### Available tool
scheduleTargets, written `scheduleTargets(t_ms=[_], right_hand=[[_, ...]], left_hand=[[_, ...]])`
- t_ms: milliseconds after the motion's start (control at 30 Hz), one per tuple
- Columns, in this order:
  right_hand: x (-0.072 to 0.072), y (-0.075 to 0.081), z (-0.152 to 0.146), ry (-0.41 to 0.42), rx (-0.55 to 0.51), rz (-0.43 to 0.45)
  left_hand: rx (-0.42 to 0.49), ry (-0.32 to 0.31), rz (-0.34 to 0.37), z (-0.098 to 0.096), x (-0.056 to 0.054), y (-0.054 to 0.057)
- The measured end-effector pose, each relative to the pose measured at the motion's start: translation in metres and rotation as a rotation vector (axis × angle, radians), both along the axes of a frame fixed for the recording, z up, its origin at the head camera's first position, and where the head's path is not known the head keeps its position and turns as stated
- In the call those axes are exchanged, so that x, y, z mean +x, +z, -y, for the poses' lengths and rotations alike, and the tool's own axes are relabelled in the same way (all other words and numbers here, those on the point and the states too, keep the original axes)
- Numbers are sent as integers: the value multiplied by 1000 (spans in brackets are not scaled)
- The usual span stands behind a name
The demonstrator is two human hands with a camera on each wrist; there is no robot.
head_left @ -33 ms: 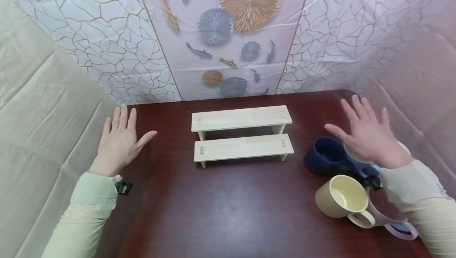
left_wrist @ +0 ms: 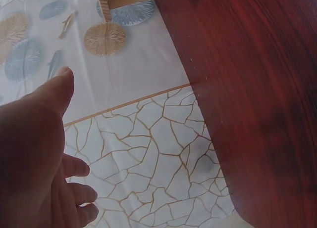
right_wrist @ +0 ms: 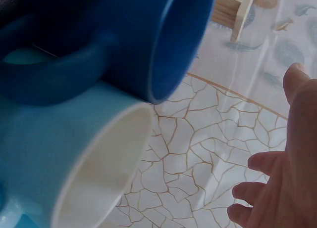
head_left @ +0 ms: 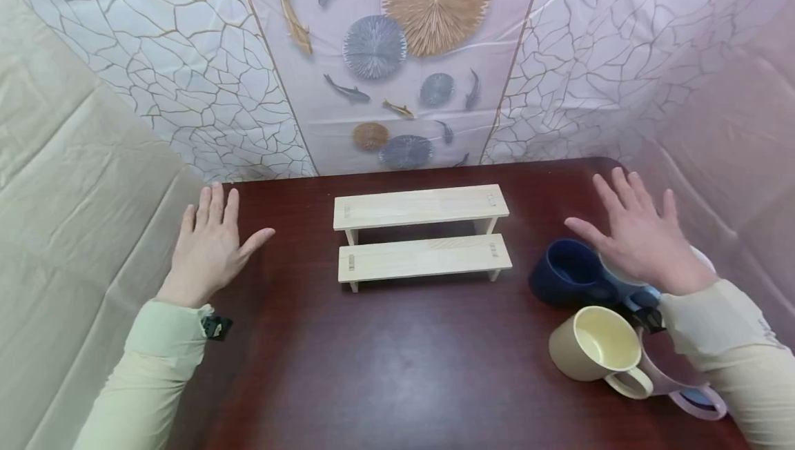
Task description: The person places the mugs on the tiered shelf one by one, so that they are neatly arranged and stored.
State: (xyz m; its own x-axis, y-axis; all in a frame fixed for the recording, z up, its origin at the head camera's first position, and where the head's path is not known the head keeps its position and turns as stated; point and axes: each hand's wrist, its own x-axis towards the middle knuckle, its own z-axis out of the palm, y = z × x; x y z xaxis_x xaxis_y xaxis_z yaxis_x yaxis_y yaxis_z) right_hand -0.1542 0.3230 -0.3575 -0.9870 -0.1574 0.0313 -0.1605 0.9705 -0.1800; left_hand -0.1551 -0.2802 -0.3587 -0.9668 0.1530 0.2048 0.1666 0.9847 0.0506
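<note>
Head view: light-blue mug (right_wrist: 49, 139) partly behind right hand (head_left: 646, 239)

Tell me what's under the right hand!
Below the right hand, a light blue mug with a white inside peeks out, beside a navy mug. The hand and sleeve cover the rest, so that part can't be seen.

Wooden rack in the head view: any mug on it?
No, both boards of the wooden rack are bare, and the navy mug and yellow mug are off to its right.
</note>
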Motion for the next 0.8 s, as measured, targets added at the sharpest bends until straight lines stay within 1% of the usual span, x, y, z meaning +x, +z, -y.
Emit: scheduleTargets(t_ms=[100,167,233,300,367,433,500,567,633,700,800], right_hand=[[2,-1,-2,-4,-7,1],[6,-1,-3,-8,-19,1],[11,0,-3,-8,-42,-7],[20,4,-2,-5,-66,-18],[31,8,-1,2,-82,-32],[44,10,1,13,-102,-54],[57,11,2,31,-126,-94],[71,9,4,46,-156,-137],[84,6,7,52,-193,-179],[96,3,11,50,-222,-210],[114,-1,19,38,-272,-243]], left_hand=[[11,-4,1,-5,-1,-4],[48,-9,10,-13,-2,-11],[111,-11,21,-23,-2,-21],[202,-8,67,-35,-1,-32],[311,0,140,-47,0,-44],[408,18,239,-60,2,-54],[486,28,317,-72,3,-63],[543,34,366,-82,3,-71],[592,36,385,-91,2,-75],[633,32,384,-96,1,-78],[691,26,382,-100,1,-79]])
